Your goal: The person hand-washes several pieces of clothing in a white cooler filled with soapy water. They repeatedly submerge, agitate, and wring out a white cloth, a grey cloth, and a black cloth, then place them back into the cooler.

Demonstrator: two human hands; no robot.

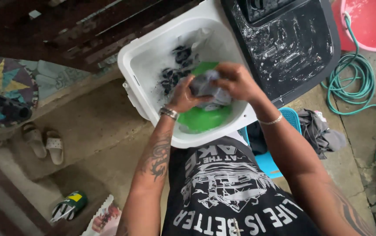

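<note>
Hands meet over the white washer tub point(142, 65), and between them I have a bunched, wet grey garment point(207, 87). My left hand point(183, 95) is closed around its near end, the right hand point(236, 79) clamped over the far end, knuckles up, so the cloth is squeezed tight between the two fists. I judge I hold it low over the tub so that the drips fall back in rather than onto the concrete floor point(91, 131). Just beneath it sits a green basin point(205, 118), tucked inside the tub, and dark laundry point(177, 67) lies in suds at the tub's far end.

Beside the tub, the black lid point(293, 43) of the second compartment is shut and streaked with foam. A teal hose point(354, 83) coils on the ground and runs up into a pink bucket point(371, 22), which is cut off by the frame. A blue basket point(275, 153) with grey clothes point(319, 131) draped on it stands near my right elbow, half hidden by my arm. Sandals point(43, 142) rest well apart on the left. How much water is in the tub I cannot make out, and my fingertips are buried in the cloth.
</note>
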